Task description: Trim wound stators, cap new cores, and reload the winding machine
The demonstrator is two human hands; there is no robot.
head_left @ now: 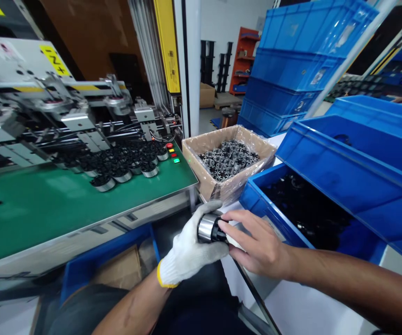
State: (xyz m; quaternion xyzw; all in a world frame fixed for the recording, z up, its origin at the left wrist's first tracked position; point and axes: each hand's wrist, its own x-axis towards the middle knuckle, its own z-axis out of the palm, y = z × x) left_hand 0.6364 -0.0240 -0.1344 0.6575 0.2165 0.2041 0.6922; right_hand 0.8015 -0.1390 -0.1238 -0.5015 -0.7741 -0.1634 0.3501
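Observation:
My left hand [194,244], in a white knitted glove with a yellow cuff, is wrapped round a shiny steel motor stator core [206,228], tilted on its side. A black plastic insulator [219,232] sticks out of the core's right end. With bare fingers closed on that black part, my right hand [256,242] meets the left one above my lap. How deep the insulator sits in the core is hidden by the fingers. Nearby, a plastic-lined cardboard box [206,179] holds several toothed steel cores [227,160].
Several cores with black inserts [115,170] stand on the green bench [47,209], before a machine with metal clamps [78,123]. At right, a blue crate [273,204] contains black parts [305,209]; another blue crate [347,172] rests tilted above it. Blue crates [291,70] are stacked behind.

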